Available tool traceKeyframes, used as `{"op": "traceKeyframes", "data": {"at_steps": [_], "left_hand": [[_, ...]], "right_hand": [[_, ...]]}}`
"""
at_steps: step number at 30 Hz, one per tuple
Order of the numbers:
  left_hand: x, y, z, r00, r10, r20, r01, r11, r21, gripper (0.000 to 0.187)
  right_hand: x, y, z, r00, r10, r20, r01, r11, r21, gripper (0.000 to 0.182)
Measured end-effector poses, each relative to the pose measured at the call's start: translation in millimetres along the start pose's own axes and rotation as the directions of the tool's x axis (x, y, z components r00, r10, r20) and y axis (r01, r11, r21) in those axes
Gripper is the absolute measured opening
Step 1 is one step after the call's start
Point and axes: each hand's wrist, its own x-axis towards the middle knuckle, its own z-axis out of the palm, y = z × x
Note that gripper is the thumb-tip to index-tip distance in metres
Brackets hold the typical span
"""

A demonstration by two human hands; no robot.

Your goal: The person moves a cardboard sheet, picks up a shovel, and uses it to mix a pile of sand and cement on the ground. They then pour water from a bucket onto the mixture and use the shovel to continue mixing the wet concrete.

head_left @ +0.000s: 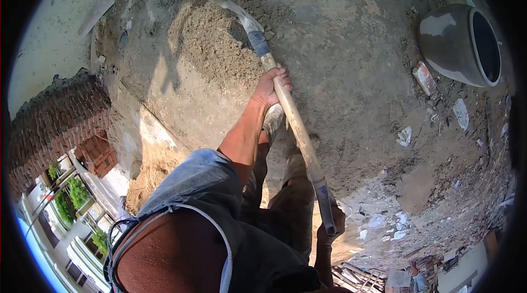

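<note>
A shovel (297,123) with a pale wooden shaft runs slantwise across the view in front of my legs. Its worn metal blade (233,9), seen nearly edge-on, is over the far side of a sand heap (211,40). Dark wrapping covers the joint between blade and shaft. My left hand (272,87) is closed around the shaft a little below that joint. Lower down, my right hand (336,221) grips the dark butt end of the handle, its fingers partly hidden behind it.
On the right a big clay jar (450,43) lies tipped, beside a broken brick (424,78). Plastic scraps (403,136) and rubble litter the ground there. Stacked bricks or tiles (60,112) stand at left. Wood pieces (359,276) lie at the bottom right.
</note>
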Motion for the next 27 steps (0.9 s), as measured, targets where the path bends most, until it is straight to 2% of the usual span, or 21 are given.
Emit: {"op": "traceKeyframes", "data": {"at_steps": [1, 2, 4, 5, 6, 7, 8, 9, 10, 11, 12, 14, 16, 17, 18, 19, 20, 21, 23, 24, 27], "left_hand": [[2, -23, -3, 0.994, -0.009, -0.105, 0.016, 0.998, 0.059, 0.008], [6, -49, -10, 0.977, -0.014, -0.211, 0.039, 0.993, 0.115, 0.009], [9, -109, -40, 0.912, -0.013, -0.41, 0.123, 0.962, 0.243, 0.009], [4, -141, -52, 0.876, -0.033, -0.481, 0.189, 0.941, 0.281, 0.007], [-7, -175, -66, 0.832, -0.05, -0.552, 0.263, 0.913, 0.313, 0.006], [-20, -209, -80, 0.795, -0.089, -0.6, 0.339, 0.886, 0.318, 0.005], [-36, -242, -94, 0.749, -0.127, -0.65, 0.417, 0.853, 0.314, 0.004], [-53, -274, -115, 0.725, -0.165, -0.669, 0.484, 0.813, 0.323, 0.005], [-69, -304, -137, 0.699, -0.203, -0.686, 0.548, 0.769, 0.33, 0.006], [-85, -331, -151, 0.635, -0.195, -0.747, 0.623, 0.702, 0.346, 0.008], [-100, -355, -164, 0.571, -0.18, -0.801, 0.693, 0.629, 0.352, 0.011], [-127, -385, -188, 0.493, -0.234, -0.838, 0.753, 0.597, 0.277, 0.012], [-145, -374, -198, 0.476, -0.31, -0.823, 0.794, 0.553, 0.252, 0.013], [-136, -359, -204, 0.51, -0.346, -0.788, 0.8, 0.526, 0.287, 0.014], [-128, -344, -225, 0.54, -0.333, -0.773, 0.768, 0.571, 0.29, 0.015], [-113, -318, -228, 0.509, -0.15, -0.848, 0.677, 0.677, 0.287, 0.016], [-91, -261, -209, 0.56, -0.144, -0.816, 0.578, 0.773, 0.261, 0.017], [-67, -228, -255, 0.637, -0.163, -0.754, 0.594, 0.727, 0.344, 0.012], [-18, -129, -250, 0.528, -0.224, -0.819, 0.634, 0.745, 0.205, 0.012], [-12, -96, -223, 0.561, -0.021, -0.828, 0.528, 0.779, 0.338, 0.01], [-18, -61, -219, 0.552, 0.097, -0.828, 0.515, 0.742, 0.429, 0.011]], "right_hand": [[1, -6, -13, 0.998, 0.054, -0.014, -0.056, 0.979, -0.195, 0.016], [-10, 7, -32, 0.978, 0.197, -0.067, -0.206, 0.964, -0.171, 0.015], [-43, 41, -67, 0.82, 0.545, -0.174, -0.517, 0.836, 0.182, 0.014], [-63, 49, -87, 0.779, 0.601, -0.179, -0.547, 0.791, 0.274, 0.018], [-86, 52, -104, 0.732, 0.657, -0.18, -0.572, 0.736, 0.363, 0.022], [-108, 47, -119, 0.584, 0.747, -0.318, -0.691, 0.663, 0.289, 0.031], [-131, 39, -130, 0.511, 0.765, -0.391, -0.652, 0.642, 0.403, 0.033], [-169, 41, -154, 0.479, 0.739, -0.474, -0.768, 0.614, 0.183, 0.027], [-185, 21, -160, 0.287, 0.807, -0.516, -0.71, 0.541, 0.452, 0.025], [-210, 12, -175, 0.097, 0.841, -0.532, -0.716, 0.43, 0.55, 0.032], [-215, -15, -171, 0.182, 0.8, -0.572, -0.76, 0.484, 0.435, 0.032], [-250, -22, -184, -0.095, 0.742, -0.663, -0.873, 0.258, 0.414, 0.036], [-248, -35, -164, 0.111, 0.664, -0.74, -0.908, 0.37, 0.196, 0.039], [-238, -30, -150, 0.027, 0.681, -0.732, -0.859, 0.39, 0.331, 0.039], [-240, -12, -139, 0.062, 0.682, -0.729, -0.822, 0.449, 0.351, 0.037], [-227, 1, -119, 0.171, 0.721, -0.671, -0.814, 0.487, 0.316, 0.035], [-196, 14, -89, 0.198, 0.813, -0.548, -0.74, 0.49, 0.46, 0.034], [-166, 34, -51, 0.288, 0.749, -0.596, -0.801, 0.53, 0.279, 0.036], [-103, 41, 13, 0.332, 0.83, -0.449, -0.812, 0.493, 0.311, 0.038], [-88, 39, 42, 0.399, 0.815, -0.421, -0.783, 0.542, 0.306, 0.04], [-85, 24, 50, 0.369, 0.868, -0.331, -0.762, 0.487, 0.426, 0.039]]}}
